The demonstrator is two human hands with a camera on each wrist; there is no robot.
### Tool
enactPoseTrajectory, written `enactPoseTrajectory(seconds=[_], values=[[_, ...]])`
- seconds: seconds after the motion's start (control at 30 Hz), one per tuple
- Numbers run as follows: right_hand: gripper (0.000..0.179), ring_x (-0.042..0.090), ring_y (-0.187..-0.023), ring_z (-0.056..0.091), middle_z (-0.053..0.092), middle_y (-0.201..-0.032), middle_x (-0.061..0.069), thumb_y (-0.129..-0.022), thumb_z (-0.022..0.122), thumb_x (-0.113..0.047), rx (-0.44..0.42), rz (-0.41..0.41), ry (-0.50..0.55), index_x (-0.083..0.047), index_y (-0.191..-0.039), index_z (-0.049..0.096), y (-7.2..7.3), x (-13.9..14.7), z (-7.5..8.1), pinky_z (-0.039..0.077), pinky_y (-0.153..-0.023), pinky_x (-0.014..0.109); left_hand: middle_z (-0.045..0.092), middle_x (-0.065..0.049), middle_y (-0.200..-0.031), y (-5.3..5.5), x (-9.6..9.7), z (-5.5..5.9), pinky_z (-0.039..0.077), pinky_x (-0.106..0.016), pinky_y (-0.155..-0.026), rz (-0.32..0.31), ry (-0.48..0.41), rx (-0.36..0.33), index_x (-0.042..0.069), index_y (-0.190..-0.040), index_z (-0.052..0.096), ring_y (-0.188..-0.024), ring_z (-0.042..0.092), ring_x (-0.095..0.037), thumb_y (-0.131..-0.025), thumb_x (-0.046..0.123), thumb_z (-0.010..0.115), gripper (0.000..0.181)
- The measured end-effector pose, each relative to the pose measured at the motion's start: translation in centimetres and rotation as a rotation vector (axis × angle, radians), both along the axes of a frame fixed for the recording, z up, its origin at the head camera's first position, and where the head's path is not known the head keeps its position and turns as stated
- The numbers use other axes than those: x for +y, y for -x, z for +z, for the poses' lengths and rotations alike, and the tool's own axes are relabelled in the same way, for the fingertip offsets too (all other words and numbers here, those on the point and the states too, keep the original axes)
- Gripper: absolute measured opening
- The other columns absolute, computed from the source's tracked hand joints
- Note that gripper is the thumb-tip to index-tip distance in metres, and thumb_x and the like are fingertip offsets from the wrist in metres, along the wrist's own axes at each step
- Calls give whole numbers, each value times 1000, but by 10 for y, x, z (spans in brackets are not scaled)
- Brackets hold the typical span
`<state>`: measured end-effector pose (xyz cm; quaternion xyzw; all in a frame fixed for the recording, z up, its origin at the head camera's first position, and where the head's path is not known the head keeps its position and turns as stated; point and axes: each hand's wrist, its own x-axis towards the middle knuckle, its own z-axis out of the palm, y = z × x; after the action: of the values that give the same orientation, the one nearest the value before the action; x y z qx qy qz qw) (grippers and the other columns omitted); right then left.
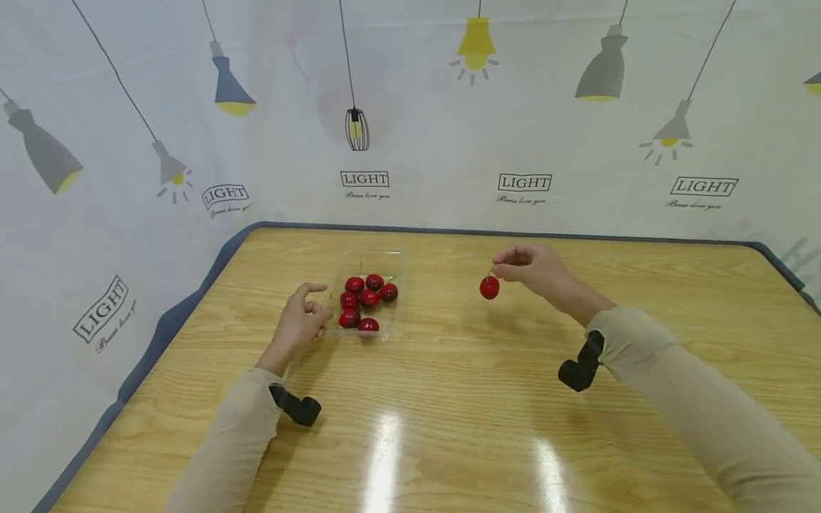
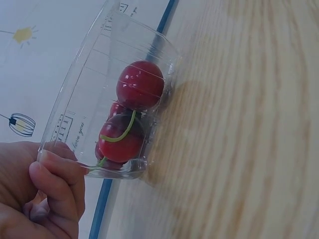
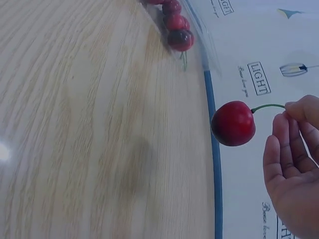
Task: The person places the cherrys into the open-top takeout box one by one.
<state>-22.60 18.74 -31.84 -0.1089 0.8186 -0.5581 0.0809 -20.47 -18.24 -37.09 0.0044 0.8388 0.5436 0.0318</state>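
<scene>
From the thumb and fingertip of my right hand [image 1: 529, 269] a red cherry [image 1: 489, 288] hangs by its green stem, above the wooden table. In the right wrist view the cherry [image 3: 233, 123] is dark red and round, its stem [image 3: 269, 105] pinched at the end. My left hand [image 1: 300, 317] grips the left rim of a clear plastic box [image 1: 399, 296]. Several red cherries [image 1: 369, 298] lie inside it, some with green stems. The left wrist view shows the thumb and finger of the left hand [image 2: 50, 184] pinching the rim at a corner.
The light wooden table [image 1: 462, 413] has a dark blue edge strip [image 1: 449, 230]. Behind it hangs a white backdrop [image 1: 423, 107] printed with lamps and the word LIGHT. A black wrist camera [image 1: 582, 362] sits on the right sleeve, another camera [image 1: 298, 407] on the left.
</scene>
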Motion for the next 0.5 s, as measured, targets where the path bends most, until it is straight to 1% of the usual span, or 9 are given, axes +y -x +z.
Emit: enactPoseTrajectory(seconds=[0.27,0.5], values=[[19,25,-89,52,58,-87,2,-83,60,-11,1,41,31,2,-96,56,4,-31,3,43,-76,26,42,-2,-60,-1,-1,0,33,-21,-39,5,-6,-8,3,-130,35,-43,42,-11,-84,-2,48,48],[17,25,-86,54,59,-87,5,-83,60,-9,48,78,56,2,-95,57,5,-58,9,45,-76,30,42,-2,-61,-1,0,1,33,-21,-39,-1,-2,-7,3,-130,35,-43,42,-11,-83,-1,48,49]])
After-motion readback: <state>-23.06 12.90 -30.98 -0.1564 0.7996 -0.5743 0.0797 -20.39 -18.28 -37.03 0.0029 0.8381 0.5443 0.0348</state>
